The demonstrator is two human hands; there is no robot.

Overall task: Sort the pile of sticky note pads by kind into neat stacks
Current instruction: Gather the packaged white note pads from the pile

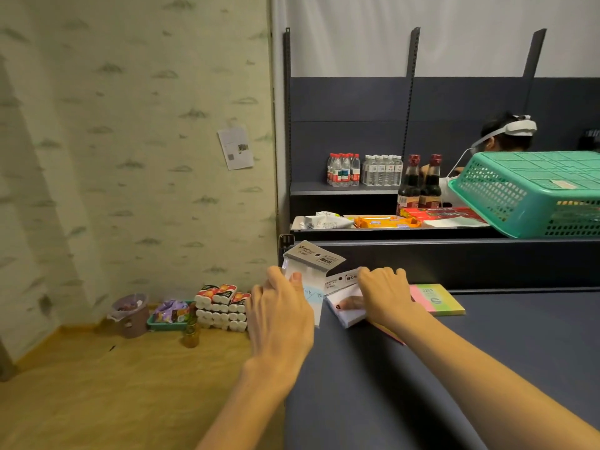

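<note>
Both forearms come into view from the lower edge, bare from elbow to wrist, with no sleeve reaching into the picture. The left hand (280, 306) shows no ring, no watch and no band at the wrist. The right hand (386, 295) is likewise plain, with a bare wrist and no glove. The fingers (383, 275) of the right hand are slim, and their nails are short and unpainted as far as the wide-angle view lets one tell.
</note>
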